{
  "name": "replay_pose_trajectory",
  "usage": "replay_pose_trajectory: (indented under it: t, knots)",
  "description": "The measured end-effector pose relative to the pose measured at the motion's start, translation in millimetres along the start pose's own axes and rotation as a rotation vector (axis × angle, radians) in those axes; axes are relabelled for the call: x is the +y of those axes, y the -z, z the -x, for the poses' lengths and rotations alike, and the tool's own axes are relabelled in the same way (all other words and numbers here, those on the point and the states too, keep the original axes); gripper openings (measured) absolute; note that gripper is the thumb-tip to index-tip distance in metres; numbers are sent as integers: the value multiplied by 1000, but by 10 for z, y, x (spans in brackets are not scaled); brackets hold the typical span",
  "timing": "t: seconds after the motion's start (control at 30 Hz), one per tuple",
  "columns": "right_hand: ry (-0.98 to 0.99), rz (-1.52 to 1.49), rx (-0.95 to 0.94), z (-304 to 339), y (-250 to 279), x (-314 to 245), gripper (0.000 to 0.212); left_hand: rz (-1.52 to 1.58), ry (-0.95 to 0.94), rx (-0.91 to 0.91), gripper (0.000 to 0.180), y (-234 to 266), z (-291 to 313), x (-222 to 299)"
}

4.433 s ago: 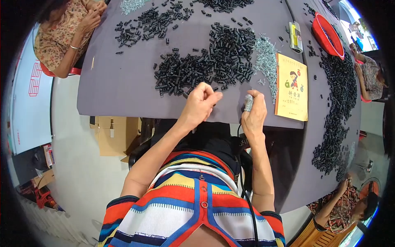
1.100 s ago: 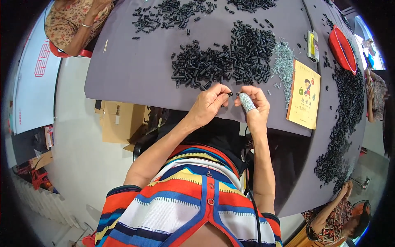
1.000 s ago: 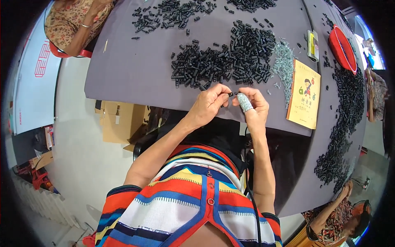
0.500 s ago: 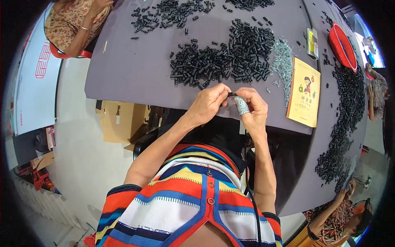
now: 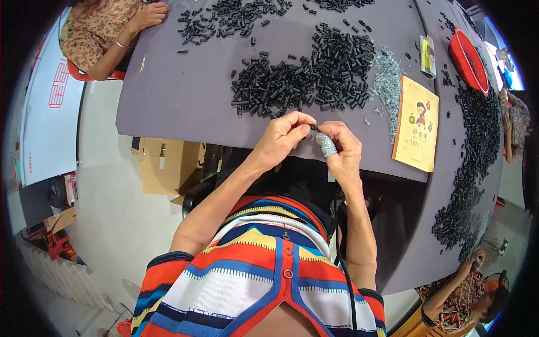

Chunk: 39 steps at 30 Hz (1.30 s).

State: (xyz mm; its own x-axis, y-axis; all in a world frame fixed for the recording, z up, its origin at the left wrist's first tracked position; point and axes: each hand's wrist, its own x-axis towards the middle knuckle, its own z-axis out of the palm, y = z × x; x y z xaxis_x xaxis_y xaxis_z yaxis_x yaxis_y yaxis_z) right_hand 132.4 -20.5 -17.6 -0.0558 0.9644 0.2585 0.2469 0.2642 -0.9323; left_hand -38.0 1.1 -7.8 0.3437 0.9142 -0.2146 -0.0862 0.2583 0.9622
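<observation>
My left hand pinches a small black plastic part between thumb and fingertips, just over the table's near edge. Close against it, my right hand has its fingers closed at the same part; a grey-white wrapping covers one of its digits. Whether the right fingertips hold anything smaller is hidden. Beyond the hands lies a heap of black plastic parts, with another mound of black parts joined to it. Small silvery metal pieces are piled beside them.
A yellow booklet lies right of the metal pieces. Farther right are a red basket and a long spread of black parts. Co-workers sit at the far left and lower right. A cardboard box stands below the table edge.
Both hands stay together at the black part, with slight finger shifts. The right hand has turned a little. At the far left, a co-worker's hand has come down to the table edge.
</observation>
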Motion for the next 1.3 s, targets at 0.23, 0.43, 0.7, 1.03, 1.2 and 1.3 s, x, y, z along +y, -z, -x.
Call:
replay_pose_trajectory:
  t: [0.23,0.43,0.7,1.03,1.2,1.3]
  knots:
    - [-16,-94,24,26,-35,17,32,182,48,10,16,6,14,2]
    - [181,154,54,22,-46,-105,37,221,87,27,16,5,0,-1]
    - [379,394,-28,-44,-24,-120,39,117,61,21,15,2,-33,-11]
    - [276,249,33,-56,-54,-68,34,154,37,33,16,-80,-23,-35]
    - [246,194,33,-29,-74,-45,30,152,8,50,17,-96,-36,-43]
    - [34,47,-25,-5,-81,-69,29,164,73,41,17,-54,-43,-7]
